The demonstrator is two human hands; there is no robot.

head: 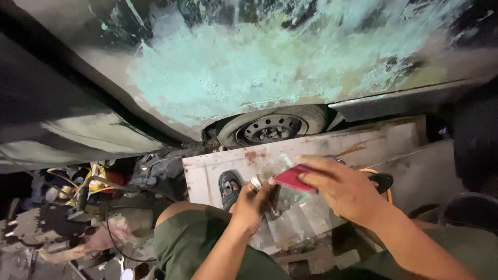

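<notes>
1. Seen from a head camera, a person crouches beside a car body (249, 67) whose panel is sanded down to patchy turquoise and grey. A wheel (272, 127) with a dark steel rim sits just below the panel edge.

2. The right hand (342, 189) is clamped on a flat red spreader (291, 178), with fingers on top and thumb beneath. The spreader's edge points toward the left hand.

3. The left hand (251, 205) is closed around a small object with a pale, metallic-looking cap (256, 182). Its body is hidden in the fist, so whether it is a tube or a tin cannot be told.

4. Both hands hover over a clear plastic sheet (298, 218), crumpled and smeared, which lies on a pale, rust-stained metal panel (332, 148) on the ground. A sandalled foot (230, 187) rests on that panel, touching the sheet's left edge.

5. Risk, as a judgement: the hands meet in mid-air, so anything passed between them may drip onto the green trousers (181, 243) or the foot. The loose sheet could also slide or crease under pressure.

6. Risk, as a judgement: tangled yellow and black cables (85, 181) lie near on the left, and could catch a leg.

7. No readable package, label or sign shows. The only wrapping is the clear sheet.
</notes>
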